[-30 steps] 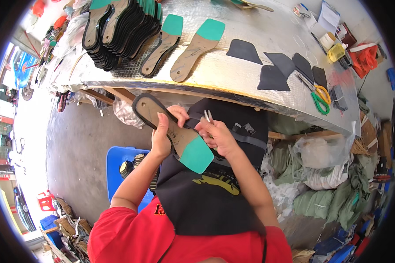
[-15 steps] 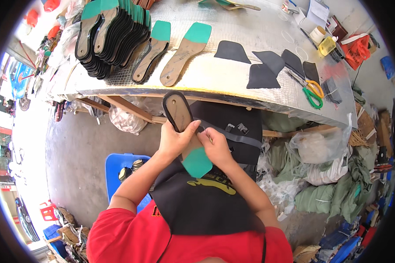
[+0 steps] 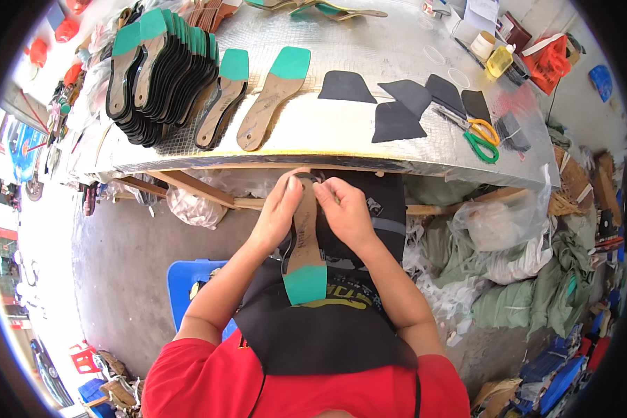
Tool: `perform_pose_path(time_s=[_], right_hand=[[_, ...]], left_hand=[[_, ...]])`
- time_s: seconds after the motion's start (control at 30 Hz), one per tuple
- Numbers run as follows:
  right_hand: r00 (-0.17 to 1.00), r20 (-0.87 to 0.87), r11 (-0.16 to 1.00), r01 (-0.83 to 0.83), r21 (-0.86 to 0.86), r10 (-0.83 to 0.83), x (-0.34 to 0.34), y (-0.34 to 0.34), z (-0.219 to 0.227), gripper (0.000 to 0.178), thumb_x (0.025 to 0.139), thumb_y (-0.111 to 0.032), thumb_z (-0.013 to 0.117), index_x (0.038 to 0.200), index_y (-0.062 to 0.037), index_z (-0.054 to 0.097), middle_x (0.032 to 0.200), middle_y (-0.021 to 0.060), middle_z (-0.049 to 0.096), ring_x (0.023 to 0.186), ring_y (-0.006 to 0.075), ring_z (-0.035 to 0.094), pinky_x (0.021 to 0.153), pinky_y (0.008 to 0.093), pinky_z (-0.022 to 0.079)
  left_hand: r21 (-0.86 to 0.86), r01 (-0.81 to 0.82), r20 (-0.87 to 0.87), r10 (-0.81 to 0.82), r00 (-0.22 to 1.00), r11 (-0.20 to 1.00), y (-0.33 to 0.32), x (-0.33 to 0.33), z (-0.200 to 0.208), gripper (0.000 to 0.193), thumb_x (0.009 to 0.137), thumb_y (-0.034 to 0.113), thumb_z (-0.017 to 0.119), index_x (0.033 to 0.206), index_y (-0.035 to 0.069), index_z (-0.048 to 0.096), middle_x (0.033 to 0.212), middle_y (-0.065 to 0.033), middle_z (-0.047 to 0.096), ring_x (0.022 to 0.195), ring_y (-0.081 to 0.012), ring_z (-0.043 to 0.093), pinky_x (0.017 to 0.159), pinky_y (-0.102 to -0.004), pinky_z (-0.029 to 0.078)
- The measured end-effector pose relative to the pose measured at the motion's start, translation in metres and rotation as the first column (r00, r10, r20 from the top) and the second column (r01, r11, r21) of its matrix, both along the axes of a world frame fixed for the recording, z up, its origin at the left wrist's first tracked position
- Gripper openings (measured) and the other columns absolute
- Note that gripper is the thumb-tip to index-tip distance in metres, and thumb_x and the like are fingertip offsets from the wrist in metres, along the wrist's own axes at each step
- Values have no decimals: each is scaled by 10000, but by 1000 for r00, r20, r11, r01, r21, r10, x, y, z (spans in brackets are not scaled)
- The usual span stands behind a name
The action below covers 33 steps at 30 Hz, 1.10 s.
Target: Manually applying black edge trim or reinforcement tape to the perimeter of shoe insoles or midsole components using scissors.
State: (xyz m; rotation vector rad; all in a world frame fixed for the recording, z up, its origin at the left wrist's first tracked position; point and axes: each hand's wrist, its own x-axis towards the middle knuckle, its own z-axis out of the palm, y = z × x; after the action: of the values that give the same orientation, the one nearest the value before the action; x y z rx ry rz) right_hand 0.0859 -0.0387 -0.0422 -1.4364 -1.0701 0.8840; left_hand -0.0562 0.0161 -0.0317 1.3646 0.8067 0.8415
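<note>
So the big silver-topped workbench (image 3: 369, 132) fills the whole top of the view and everything else hangs off it. On its left end sits a fat stack of dark insoles with teal heels (image 3: 157, 76), and just right of that stack two single tan insoles (image 3: 258, 97) lie flat. Further right along the bench are several black cut pieces (image 3: 404, 104), then the green-and-yellow scissors (image 3: 477, 136) near the right end, with a small yellow bottle (image 3: 500, 61) behind them. Below the bench's front edge, over the black apron (image 3: 327, 327), is the insole being worked on (image 3: 305, 244), and that's what has changed: a second ago it was tilted out to the left with its dark underside showing, half a second ago it was swinging round, and now it stands straight, toe up against the bench edge, teal heel toward the body, tan face up. The left hand (image 3: 279, 212) is clamped along its left edge near the toe, and the right hand (image 3: 347, 212) pinches the toe end from the other side, fingertips curled tight on it. Looks to me like the flip is done and the toe area is what's getting the attention now, though what exactly sits under the fingertips is hidden.
</note>
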Motion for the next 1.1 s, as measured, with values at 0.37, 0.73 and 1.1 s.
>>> perform_pose_path(time_s=[0.37,0.73,1.1], right_hand=[[979,-114,969,-185,-166,167,-33,-73,-47,252,939,-188,604,816,21,538,700,189,576,586,322,555,558,374,414],[969,245,997,-10,-77,29,-39,-75,-33,232,930,-202,618,858,15,580,612,174,582,559,337,626,515,372,455],[983,183,1000,-27,0,26,-35,-77,-15,190,954,-157,584,891,22,576,565,116,502,465,144,459,463,319,351]], left_hand=[[-193,-169,-34,165,986,967,0,8,8,486,1014,426,470,903,-29,600,740,-101,661,626,-142,645,583,-276,524],[-154,-130,-33,126,991,979,-1,8,29,342,975,331,581,990,-11,597,755,-90,649,624,-152,640,578,-276,529],[-209,-230,94,254,963,950,-2,3,17,602,1027,480,321,877,-39,588,659,-111,613,517,-221,631,517,-312,551]])
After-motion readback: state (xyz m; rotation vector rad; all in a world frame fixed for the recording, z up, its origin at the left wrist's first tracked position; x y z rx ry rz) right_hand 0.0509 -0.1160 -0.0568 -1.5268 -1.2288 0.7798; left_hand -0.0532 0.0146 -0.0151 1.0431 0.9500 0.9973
